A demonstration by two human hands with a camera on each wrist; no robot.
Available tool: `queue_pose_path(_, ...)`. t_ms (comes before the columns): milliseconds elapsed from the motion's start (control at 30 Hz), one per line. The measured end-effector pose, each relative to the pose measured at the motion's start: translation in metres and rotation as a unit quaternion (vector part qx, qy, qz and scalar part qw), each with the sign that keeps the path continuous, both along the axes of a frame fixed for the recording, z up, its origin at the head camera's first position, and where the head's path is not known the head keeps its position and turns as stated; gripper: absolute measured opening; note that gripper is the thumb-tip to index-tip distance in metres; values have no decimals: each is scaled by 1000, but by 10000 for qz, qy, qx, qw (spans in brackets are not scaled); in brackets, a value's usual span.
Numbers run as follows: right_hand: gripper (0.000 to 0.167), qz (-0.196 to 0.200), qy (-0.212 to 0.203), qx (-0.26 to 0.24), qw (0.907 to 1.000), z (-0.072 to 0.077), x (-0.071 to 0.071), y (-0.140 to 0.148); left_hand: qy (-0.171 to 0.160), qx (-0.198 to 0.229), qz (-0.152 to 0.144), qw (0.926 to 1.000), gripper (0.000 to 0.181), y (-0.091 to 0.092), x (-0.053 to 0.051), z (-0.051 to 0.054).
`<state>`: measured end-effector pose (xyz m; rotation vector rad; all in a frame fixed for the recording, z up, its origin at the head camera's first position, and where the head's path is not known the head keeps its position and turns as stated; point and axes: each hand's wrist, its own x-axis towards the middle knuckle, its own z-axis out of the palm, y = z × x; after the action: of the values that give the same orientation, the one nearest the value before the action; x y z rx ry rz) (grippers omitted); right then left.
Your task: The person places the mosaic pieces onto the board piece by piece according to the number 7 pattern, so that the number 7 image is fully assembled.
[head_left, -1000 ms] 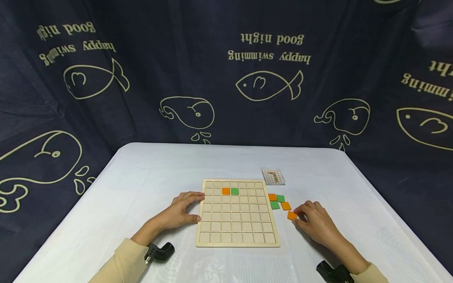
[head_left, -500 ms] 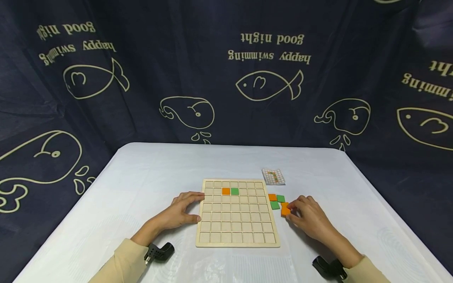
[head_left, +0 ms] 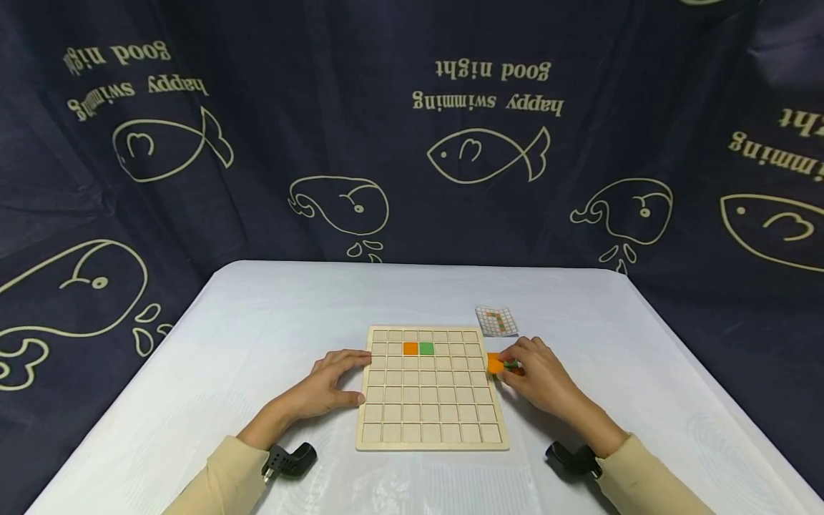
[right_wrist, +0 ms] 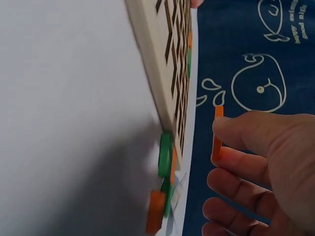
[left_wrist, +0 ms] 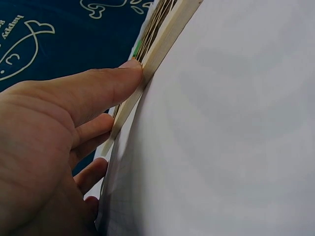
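Between thumb and fingers, my right hand (head_left: 543,373) pinches an orange square tile (right_wrist: 217,135), lifted above the table at the board's right edge. Under and beside that hand lie loose tiles, among them a green tile (right_wrist: 166,155) and another orange tile (right_wrist: 155,212), partly hidden in the head view. A wooden grid board (head_left: 431,413) lies flat in the middle. In its second row sit an orange tile (head_left: 410,348) and a green tile (head_left: 427,348), side by side. My left hand (head_left: 320,386) touches the board's left edge with thumb and fingertips, its fingers spread.
Behind the loose tiles lies a small paper card (head_left: 497,322) printed with a coloured grid pattern. A white cloth covers the table (head_left: 309,300). A dark curtain (head_left: 412,229) with fish and whale drawings hangs behind it.
My right hand has taken up the nearest orange tile and carried it left and away from me, over the other loose tiles to the board's right edge. The left hand stays put.
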<state>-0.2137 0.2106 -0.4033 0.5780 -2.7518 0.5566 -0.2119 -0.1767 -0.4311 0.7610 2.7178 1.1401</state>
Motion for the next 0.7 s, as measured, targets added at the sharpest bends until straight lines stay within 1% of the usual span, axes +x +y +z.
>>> queue_pose_path(433, 18, 343, -44, -51, 9994, 9, -18, -29, 45, 38, -64, 10000, 63, -1, -2, -2)
queue_pose_path(533, 18, 458, -5, -44, 9989, 10, -23, -34, 40, 28, -45, 10000, 63, -1, -2, -2)
queue_pose_path(700, 20, 540, -96, -49, 9985, 9, -30, -43, 17, 16, -21, 10000, 63, -1, -1, -2)
